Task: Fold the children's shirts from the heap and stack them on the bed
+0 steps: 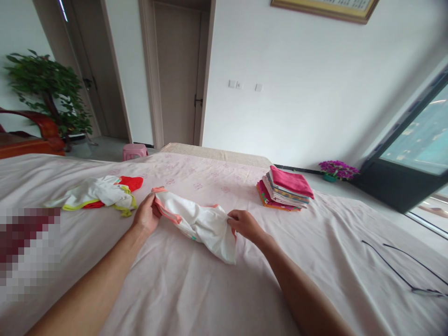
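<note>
A white cloth garment with coral-pink trim (199, 218) is stretched between my two hands, just over the pale pink bed sheet (168, 289). My left hand (147, 213) grips its coral-edged end, the fingers partly hidden behind the fabric. At the other end, my right hand (243, 223) pinches the white edge between thumb and fingers. The cloth sags and creases in the middle, and its lower right corner hangs down. Whether it is a shirt or shorts I cannot tell.
Left of my hands lies a crumpled pile of white, red and yellow-green clothes (101, 192). A stack of folded cloths (285, 189) with a crimson one on top stands at right. Eyeglasses (413, 284) rest near the right edge. Beyond the bed is a pink stool (135, 151).
</note>
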The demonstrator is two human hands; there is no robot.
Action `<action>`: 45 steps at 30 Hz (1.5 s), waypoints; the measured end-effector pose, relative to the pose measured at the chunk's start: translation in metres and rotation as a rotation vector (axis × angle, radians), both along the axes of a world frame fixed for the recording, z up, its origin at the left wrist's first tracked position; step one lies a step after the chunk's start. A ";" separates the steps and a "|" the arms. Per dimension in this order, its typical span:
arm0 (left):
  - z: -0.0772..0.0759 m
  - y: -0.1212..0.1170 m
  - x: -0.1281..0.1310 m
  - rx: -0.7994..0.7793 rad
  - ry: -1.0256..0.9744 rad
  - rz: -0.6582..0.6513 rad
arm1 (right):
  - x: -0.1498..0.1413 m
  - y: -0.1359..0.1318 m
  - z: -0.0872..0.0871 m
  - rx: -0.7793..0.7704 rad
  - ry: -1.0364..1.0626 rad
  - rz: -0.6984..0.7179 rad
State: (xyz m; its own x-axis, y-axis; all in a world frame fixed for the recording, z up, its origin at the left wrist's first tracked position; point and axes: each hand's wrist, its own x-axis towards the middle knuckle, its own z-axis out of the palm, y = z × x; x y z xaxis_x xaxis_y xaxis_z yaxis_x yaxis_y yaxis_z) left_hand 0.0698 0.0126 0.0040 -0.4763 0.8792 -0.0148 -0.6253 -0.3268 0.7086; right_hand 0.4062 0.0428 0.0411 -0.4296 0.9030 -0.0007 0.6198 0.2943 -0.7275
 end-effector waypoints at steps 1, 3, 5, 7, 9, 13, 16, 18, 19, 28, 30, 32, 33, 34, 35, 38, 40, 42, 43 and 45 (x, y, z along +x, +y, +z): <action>0.003 -0.001 -0.001 0.004 -0.022 0.007 | 0.002 0.001 0.007 -0.075 0.106 0.005; 0.007 -0.001 -0.002 0.001 -0.071 0.015 | 0.006 0.002 0.022 -0.199 0.365 0.009; 0.009 -0.001 -0.002 -0.003 -0.099 0.037 | 0.010 0.002 0.036 -0.217 0.615 -0.022; 0.008 0.000 -0.001 0.000 -0.072 0.055 | 0.012 0.002 0.045 -0.188 0.782 -0.066; 0.007 -0.001 0.003 -0.001 -0.007 0.031 | 0.014 0.002 0.046 -0.218 0.786 -0.052; 0.012 -0.007 0.018 0.000 0.141 -0.088 | 0.017 0.008 0.033 -0.131 0.384 -0.019; 0.026 -0.016 0.039 0.045 0.262 -0.229 | 0.012 0.008 0.027 0.151 0.254 -0.054; 0.037 -0.024 0.059 0.063 0.350 -0.350 | 0.003 0.002 0.028 0.227 0.322 0.044; 0.041 -0.029 0.070 0.067 0.398 -0.411 | -0.002 -0.003 0.030 0.238 0.368 0.115; 0.058 -0.058 0.132 0.106 0.533 -0.386 | -0.022 -0.028 0.044 0.128 0.260 0.119; 0.055 -0.060 0.132 0.074 0.594 -0.258 | -0.016 -0.024 0.048 0.096 0.370 -0.022; 0.047 -0.064 0.134 0.018 0.703 -0.225 | -0.009 -0.019 0.057 0.044 0.595 -0.127; 0.042 -0.066 0.136 -0.009 0.776 -0.241 | -0.005 -0.018 0.062 0.021 0.709 -0.165; 0.036 -0.068 0.138 -0.030 0.859 -0.266 | -0.002 -0.017 0.068 0.010 0.805 -0.197; 0.030 -0.069 0.142 -0.045 0.946 -0.288 | 0.002 -0.016 0.074 0.014 0.879 -0.223; 0.016 -0.068 0.155 -0.052 1.187 -0.297 | 0.012 -0.019 0.087 0.068 1.001 -0.282; 0.012 -0.061 0.162 -0.062 1.331 -0.272 | 0.016 -0.022 0.092 0.083 1.040 -0.299; 0.013 -0.049 0.166 -0.107 1.476 -0.236 | 0.020 -0.024 0.096 0.082 1.072 -0.292; 0.014 -0.042 0.167 -0.145 1.533 -0.226 | 0.021 -0.025 0.097 0.083 1.091 -0.284; 0.016 -0.028 0.168 -0.205 1.588 -0.245 | 0.026 -0.027 0.101 0.097 1.137 -0.272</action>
State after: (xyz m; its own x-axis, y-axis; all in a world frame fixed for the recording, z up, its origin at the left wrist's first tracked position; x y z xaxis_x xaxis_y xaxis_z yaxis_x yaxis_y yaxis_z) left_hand 0.2375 -0.0151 0.0200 0.0187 0.9777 0.2090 0.7213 -0.1579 0.6744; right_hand 0.4317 0.0160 0.1420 0.0686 0.9406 0.3325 -0.3213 0.3364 -0.8852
